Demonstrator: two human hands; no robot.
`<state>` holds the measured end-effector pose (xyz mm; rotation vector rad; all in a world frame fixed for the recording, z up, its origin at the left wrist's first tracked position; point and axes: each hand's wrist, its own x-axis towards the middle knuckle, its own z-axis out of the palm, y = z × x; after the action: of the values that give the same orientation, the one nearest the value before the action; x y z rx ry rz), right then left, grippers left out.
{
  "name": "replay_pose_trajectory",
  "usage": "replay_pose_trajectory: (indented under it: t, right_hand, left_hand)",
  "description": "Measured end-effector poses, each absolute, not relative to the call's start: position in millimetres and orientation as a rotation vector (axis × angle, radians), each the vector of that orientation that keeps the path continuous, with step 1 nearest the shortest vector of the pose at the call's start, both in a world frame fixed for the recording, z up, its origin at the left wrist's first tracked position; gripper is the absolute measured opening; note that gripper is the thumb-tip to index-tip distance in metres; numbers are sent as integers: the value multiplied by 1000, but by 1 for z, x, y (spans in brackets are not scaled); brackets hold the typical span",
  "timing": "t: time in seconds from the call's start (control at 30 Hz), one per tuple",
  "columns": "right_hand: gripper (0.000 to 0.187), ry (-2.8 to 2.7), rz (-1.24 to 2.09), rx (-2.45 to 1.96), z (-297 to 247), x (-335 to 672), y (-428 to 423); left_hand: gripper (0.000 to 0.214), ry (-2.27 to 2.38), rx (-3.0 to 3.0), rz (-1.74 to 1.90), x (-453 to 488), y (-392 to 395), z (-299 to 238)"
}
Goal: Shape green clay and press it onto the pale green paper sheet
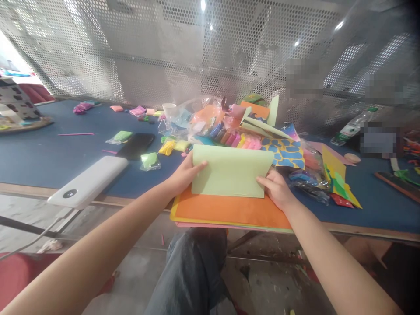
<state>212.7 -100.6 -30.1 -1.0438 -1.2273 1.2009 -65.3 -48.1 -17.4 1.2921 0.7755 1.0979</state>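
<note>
Off to the left there's a white power bank [88, 181] hanging over the edge of the blue table [65, 162], right by a black phone [136, 145] and a baggie of green clay [150, 161], plus a plastic bottle [352, 127] way over on the right.

Blue-topped table [49, 162], white power bank [85, 181], black phone [136, 145], clay packets [122, 137], coloured paper [334, 175]

Bright daylight pours in at the upper left past the perforated metal screen [157, 48], lamp glare [203, 5] spots it, the edges bow, and the dark right corner seems slightly blurred
</note>
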Motion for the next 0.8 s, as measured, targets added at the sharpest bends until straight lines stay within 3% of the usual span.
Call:
replay_pose_trajectory:
  t: [0.2,0.4,0.67,0.8]
  right_hand:
    - [54,-1245,1198,-986,-28,211,-103]
    - [57,-1266,1206,-933,-27,211,-105]
    - [60,-1314,1057,-1063,-24,210,-103]
    - [63,-1299,1005,-1056,-25,211,-101]
  left_hand:
    - [83,763,1285,1048,-66,-52,-13]
    - [92,760,1264,1043,-67,-53,-12]
    - [86,739,1301,1076,-66,-49,-14]
    - [69,701,1243,1042,-65,-49,-11]
